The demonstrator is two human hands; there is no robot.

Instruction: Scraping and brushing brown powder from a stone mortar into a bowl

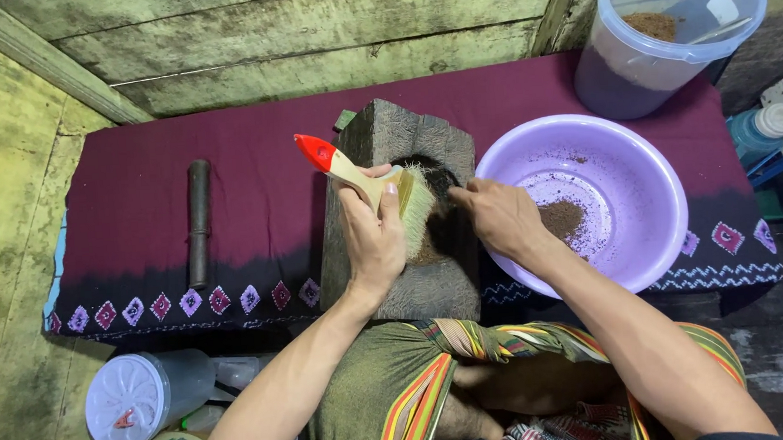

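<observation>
At the centre of the frame, the grey stone mortar block (pixel 400 215) holds brown powder in its dark hollow, and we keep our strokes short and angled toward the lilac plastic basin (pixel 590 201) touching its right side. Our left hand (pixel 372 235) grips the red-tipped wooden brush (pixel 371 180); our right hand (pixel 500 215), fingers curled, steadies the block's rim on the maroon cloth (pixel 254 192).

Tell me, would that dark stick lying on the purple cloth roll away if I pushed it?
Probably, if pushed sideways: the dark stick looks round and lies flat on the purple cloth, though the soft cloth may slow it. It looks stiff and solid, so likely heavy for its size. Nothing beside it would stop it rolling.
</observation>
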